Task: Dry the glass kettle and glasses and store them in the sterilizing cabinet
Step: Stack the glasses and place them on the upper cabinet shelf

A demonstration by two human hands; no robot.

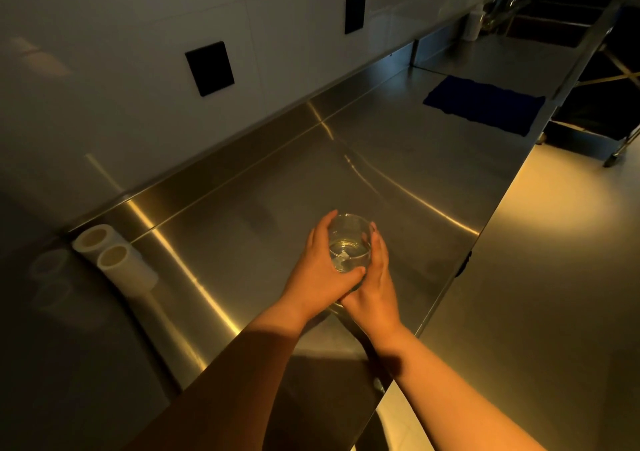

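Note:
A clear drinking glass (349,243) stands upright on the steel counter (398,173), near its front edge. My left hand (320,270) wraps round its left side, thumb across the front. My right hand (375,277) cups its right side, fingers reaching up past the rim. A dark blue cloth (485,108) lies flat on the counter far to the right. No kettle and no cabinet are in view.
Two white paper rolls (114,260) lie at the back left by the wall. Black wall sockets (209,68) sit above the backsplash. A white bottle (472,26) and a sink (554,25) are at the far right end. Floor lies beyond the counter's front edge.

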